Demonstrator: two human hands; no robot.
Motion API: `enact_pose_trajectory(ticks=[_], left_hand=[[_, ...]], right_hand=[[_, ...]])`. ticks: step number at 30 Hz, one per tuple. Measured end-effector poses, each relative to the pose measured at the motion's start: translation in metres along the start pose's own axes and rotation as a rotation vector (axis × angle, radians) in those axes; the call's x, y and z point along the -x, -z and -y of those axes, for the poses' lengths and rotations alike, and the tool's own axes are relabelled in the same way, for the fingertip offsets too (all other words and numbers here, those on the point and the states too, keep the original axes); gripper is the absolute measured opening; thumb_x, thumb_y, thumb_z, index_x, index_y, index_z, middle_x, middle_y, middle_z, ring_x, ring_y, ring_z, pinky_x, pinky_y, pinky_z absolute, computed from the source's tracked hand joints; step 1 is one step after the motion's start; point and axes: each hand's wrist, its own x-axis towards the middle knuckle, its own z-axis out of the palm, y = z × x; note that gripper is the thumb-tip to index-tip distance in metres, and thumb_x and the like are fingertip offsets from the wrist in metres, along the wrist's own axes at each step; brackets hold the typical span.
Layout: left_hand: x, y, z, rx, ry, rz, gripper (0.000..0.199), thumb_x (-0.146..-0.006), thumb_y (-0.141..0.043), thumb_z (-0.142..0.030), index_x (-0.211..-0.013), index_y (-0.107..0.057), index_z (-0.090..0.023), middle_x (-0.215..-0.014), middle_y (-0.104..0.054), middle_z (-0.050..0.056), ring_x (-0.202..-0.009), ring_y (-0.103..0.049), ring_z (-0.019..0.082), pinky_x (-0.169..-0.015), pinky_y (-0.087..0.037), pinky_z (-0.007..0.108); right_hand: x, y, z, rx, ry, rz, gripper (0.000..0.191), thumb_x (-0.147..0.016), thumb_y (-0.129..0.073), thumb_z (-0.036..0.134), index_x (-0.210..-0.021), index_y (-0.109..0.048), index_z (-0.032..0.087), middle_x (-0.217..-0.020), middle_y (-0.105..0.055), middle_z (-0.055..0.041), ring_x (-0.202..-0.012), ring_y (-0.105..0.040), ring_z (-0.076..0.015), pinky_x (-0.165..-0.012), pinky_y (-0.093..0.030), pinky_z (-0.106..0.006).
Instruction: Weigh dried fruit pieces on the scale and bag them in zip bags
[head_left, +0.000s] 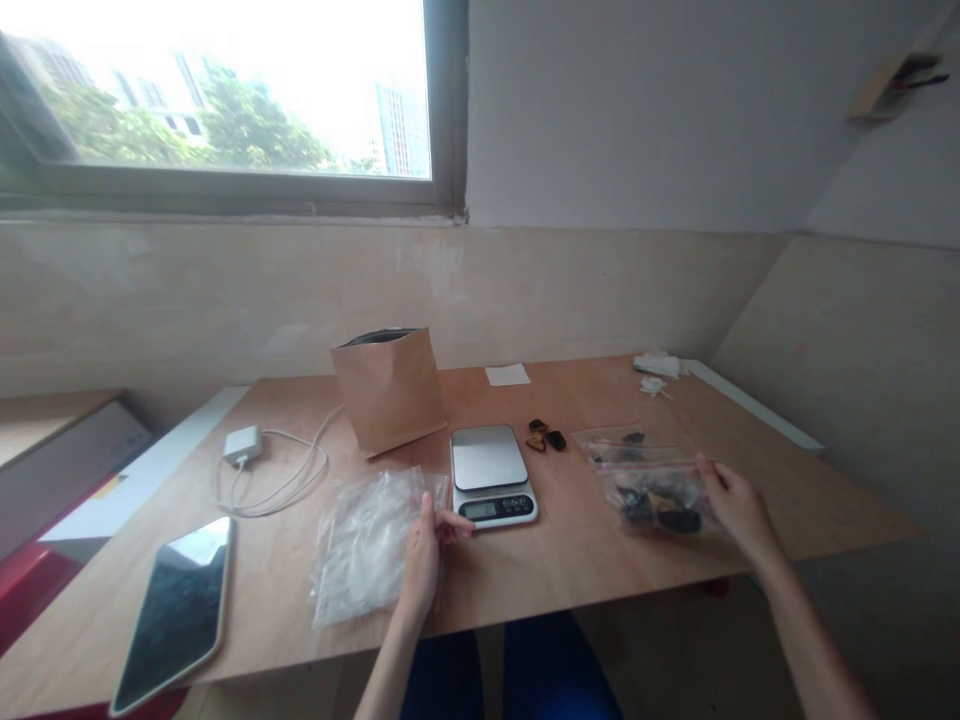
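Observation:
A clear zip bag (652, 500) with dark pieces inside is pinched at its upper right corner by my right hand (735, 500). Another zip bag (611, 440) lies partly behind it, also with dark pieces in it. My left hand (427, 550) holds nothing, its thumb raised apart from the fingers. Those fingers reach the front left corner of a white kitchen scale (487, 470); whether they touch it I cannot tell. Under and beside that hand lies a stack of clear plastic bags (367, 545). Several dark brown pieces (546, 437) rest right of the scale.
An open brown paper pouch (390, 390) stands behind the scale. At the left lie a tablet (176, 610) and a white charger (242, 445) with its cable. Along the back are a white paper (508, 375) and crumpled white wrappers (656, 365). The table's front edge runs close by.

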Motion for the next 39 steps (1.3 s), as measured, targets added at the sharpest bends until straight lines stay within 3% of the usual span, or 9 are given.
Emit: enact_pose_trajectory(ticks=[4, 6, 10, 15, 18, 21, 25, 30, 39], left_hand=[[-0.001, 0.001, 0.004, 0.006, 0.006, -0.002, 0.070, -0.089, -0.016, -0.051, -0.057, -0.068, -0.018, -0.056, -0.062, 0.004, -0.059, -0.051, 0.015, -0.062, -0.037, 0.026], [-0.001, 0.001, 0.004, 0.010, 0.013, 0.003, 0.070, -0.089, -0.016, -0.051, -0.057, -0.068, -0.018, -0.057, -0.062, 0.004, -0.060, -0.051, 0.015, -0.063, -0.037, 0.026], [-0.001, 0.001, 0.004, -0.022, 0.008, 0.000, 0.070, -0.089, -0.016, -0.052, -0.057, -0.068, -0.018, -0.058, -0.063, 0.005, -0.060, -0.051, 0.016, -0.062, -0.037, 0.027], [-0.001, 0.000, 0.002, -0.017, 0.004, 0.003, 0.069, -0.089, -0.017, -0.051, -0.056, -0.068, -0.018, -0.058, -0.063, 0.005, -0.058, -0.050, 0.016, -0.062, -0.037, 0.027], [-0.002, 0.000, 0.001, -0.008, 0.001, 0.003, 0.069, -0.089, -0.017, -0.050, -0.056, -0.067, -0.018, -0.056, -0.062, 0.004, -0.058, -0.050, 0.015, -0.062, -0.037, 0.027], [-0.002, -0.001, 0.000, -0.010, -0.005, 0.004, 0.069, -0.090, -0.016, -0.050, -0.055, -0.067, -0.017, -0.057, -0.062, 0.004, -0.059, -0.051, 0.015, -0.062, -0.037, 0.027], [-0.003, -0.001, -0.001, -0.022, -0.007, 0.003, 0.070, -0.089, -0.016, -0.051, -0.056, -0.067, -0.017, -0.056, -0.062, 0.004, -0.058, -0.052, 0.015, -0.060, -0.038, 0.026], [-0.004, -0.002, -0.002, -0.009, 0.013, -0.004, 0.070, -0.089, -0.016, -0.051, -0.054, -0.067, -0.017, -0.054, -0.062, 0.004, -0.055, -0.052, 0.014, -0.058, -0.037, 0.025], [-0.005, -0.002, -0.002, 0.025, 0.010, 0.006, 0.067, -0.088, -0.019, -0.052, -0.054, -0.067, -0.018, -0.054, -0.061, 0.005, -0.056, -0.052, 0.015, -0.059, -0.037, 0.026]], right_hand=[[0.002, -0.004, -0.015, 0.372, 0.280, -0.394, 0.060, -0.078, -0.036, 0.059, -0.097, -0.057, 0.006, -0.080, -0.057, -0.0210, -0.082, -0.053, -0.0343, -0.069, -0.041, -0.048], [0.018, -0.019, -0.014, 0.453, 0.350, -0.461, 0.060, -0.082, -0.034, 0.051, -0.107, -0.053, 0.000, -0.091, -0.054, -0.0264, -0.094, -0.048, -0.0380, -0.074, -0.039, -0.052], [0.044, -0.058, -0.009, 0.479, 0.371, -0.319, 0.051, -0.085, -0.031, 0.042, -0.112, -0.053, 0.005, -0.111, -0.050, -0.0257, -0.100, -0.048, -0.0359, -0.078, -0.040, -0.050], [0.033, -0.083, 0.006, 0.547, 0.193, -0.223, 0.045, -0.085, -0.034, 0.033, -0.111, -0.055, 0.002, -0.110, -0.051, -0.0272, -0.105, -0.048, -0.0381, -0.082, -0.037, -0.054], [0.022, -0.097, 0.033, 0.503, 0.359, -0.178, 0.044, -0.086, -0.034, 0.032, -0.120, -0.050, 0.008, -0.123, -0.044, -0.0247, -0.114, -0.042, -0.0367, -0.089, -0.033, -0.054], [0.018, -0.126, 0.061, 0.404, 0.599, 0.091, 0.042, -0.087, -0.036, 0.035, -0.125, -0.048, 0.018, -0.133, -0.039, -0.0164, -0.121, -0.038, -0.0301, -0.095, -0.034, -0.045], [0.013, -0.172, 0.078, 0.458, 0.582, 0.282, 0.046, -0.086, -0.044, 0.036, -0.130, -0.042, 0.025, -0.135, -0.040, -0.0121, -0.122, -0.037, -0.0304, -0.096, -0.032, -0.045], [0.004, -0.198, 0.073, 0.489, 0.498, 0.218, 0.031, -0.087, -0.045, 0.028, -0.115, -0.055, 0.021, -0.114, -0.055, -0.0129, -0.104, -0.049, -0.0280, -0.086, -0.037, -0.041], [0.003, -0.193, 0.058, 0.190, 0.584, 0.182, 0.022, -0.084, -0.049, 0.034, -0.090, -0.063, 0.018, -0.090, -0.057, -0.0104, -0.085, -0.054, -0.0247, -0.076, -0.042, -0.038]])
